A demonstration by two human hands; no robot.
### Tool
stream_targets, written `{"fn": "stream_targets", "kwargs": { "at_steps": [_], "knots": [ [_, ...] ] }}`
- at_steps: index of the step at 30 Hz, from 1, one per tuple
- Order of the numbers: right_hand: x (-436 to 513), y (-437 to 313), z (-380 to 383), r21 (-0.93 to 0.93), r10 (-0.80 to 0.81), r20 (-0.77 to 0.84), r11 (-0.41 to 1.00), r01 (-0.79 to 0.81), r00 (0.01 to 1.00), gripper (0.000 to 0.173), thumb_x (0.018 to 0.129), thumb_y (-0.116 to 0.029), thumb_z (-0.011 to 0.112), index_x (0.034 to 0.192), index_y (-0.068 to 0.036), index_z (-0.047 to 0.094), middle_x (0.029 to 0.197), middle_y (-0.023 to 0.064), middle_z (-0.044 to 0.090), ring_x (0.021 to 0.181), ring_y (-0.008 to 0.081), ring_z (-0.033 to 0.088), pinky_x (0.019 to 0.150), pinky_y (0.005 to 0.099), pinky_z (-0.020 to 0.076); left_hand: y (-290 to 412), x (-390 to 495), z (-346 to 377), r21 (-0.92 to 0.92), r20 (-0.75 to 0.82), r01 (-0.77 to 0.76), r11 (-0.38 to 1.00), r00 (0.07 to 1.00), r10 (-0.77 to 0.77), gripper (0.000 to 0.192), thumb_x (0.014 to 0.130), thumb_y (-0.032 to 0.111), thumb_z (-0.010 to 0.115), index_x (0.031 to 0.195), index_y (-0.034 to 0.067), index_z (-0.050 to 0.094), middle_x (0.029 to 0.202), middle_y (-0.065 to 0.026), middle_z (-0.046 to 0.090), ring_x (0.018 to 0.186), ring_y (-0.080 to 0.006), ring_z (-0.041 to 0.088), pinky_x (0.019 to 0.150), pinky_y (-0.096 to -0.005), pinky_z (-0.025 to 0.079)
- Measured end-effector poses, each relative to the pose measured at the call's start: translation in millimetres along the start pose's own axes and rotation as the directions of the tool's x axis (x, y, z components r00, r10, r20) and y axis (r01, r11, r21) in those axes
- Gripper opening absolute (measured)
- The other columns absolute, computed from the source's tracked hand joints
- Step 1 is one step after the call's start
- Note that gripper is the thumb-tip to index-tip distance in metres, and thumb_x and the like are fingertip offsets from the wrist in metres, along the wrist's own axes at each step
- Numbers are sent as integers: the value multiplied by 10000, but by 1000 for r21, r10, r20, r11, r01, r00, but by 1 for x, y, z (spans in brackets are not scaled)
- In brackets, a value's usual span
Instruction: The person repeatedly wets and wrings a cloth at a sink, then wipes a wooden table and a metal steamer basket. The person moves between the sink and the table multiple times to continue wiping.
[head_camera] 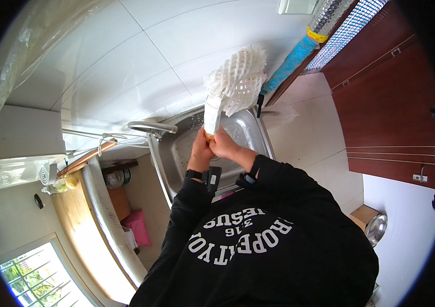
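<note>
Over the stainless steel sink point(236, 128), my left hand point(201, 149) and my right hand point(225, 144) are pressed together around the lower end of a white strip-like piece point(212, 115). A bit of tan material shows between my fingers, but most of the held end is hidden. The strip rises towards a bunched white foam net point(236, 78) at the wall side of the sink. Whether the two are joined, I cannot tell. Left of my hands, a metal faucet point(154, 127) reaches over the basin.
A pipe in blue wrapping point(290, 61) slants behind the net. Further right stands a dark red door point(390, 103). At the left, a wooden counter point(75, 203) runs towards a barred window point(45, 274), and loose cords point(106, 136) hang by the faucet. A metal bowl point(376, 230) leans at the right.
</note>
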State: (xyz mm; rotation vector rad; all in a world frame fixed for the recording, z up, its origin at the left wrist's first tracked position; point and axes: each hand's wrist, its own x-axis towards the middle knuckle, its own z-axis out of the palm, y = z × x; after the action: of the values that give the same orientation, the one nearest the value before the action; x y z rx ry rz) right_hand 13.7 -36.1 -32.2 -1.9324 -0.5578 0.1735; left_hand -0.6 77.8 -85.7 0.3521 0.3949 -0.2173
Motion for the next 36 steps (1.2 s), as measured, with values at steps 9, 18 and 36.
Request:
{"fn": "stream_targets", "kwargs": {
  "at_steps": [9, 18, 36],
  "knots": [
    [-1, 108, -97, 765, 807, 109, 305, -567, 580, 60, 828, -41, 544, 860, 7, 528, 813, 138, 575, 740, 241, 576, 658, 357, 507, -9, -7, 43, 481, 102, -256, 839, 966, 237, 365, 820, -86, 601, 1156, 14, 498, 1035, -31, 553, 984, -148, 546, 857, -288, 467],
    [40, 74, -153, 968, 744, 244, -150, -200, 622, 99, 845, -10, 551, 913, 54, 519, 879, 155, 572, 779, 237, 584, 665, 351, 517, 4, -5, 46, -397, -169, 154, 905, 957, -237, 261, 924, 199, 549, 1101, 9, 518, 1069, -150, 545, 965, -291, 565, 805, -406, 521],
    [-37, -23, -53, -184, -294, 47, 937, 298, 955, 358, 769, 16, 541, 1125, -11, 561, 1062, 182, 581, 980, 385, 564, 848, 433, 463, -18, -34, 25, -316, 121, 243, 917, 969, -215, 304, 942, 285, 566, 1132, 47, 558, 1102, -121, 628, 986, -279, 614, 930, -474, 478]
  ]
}}
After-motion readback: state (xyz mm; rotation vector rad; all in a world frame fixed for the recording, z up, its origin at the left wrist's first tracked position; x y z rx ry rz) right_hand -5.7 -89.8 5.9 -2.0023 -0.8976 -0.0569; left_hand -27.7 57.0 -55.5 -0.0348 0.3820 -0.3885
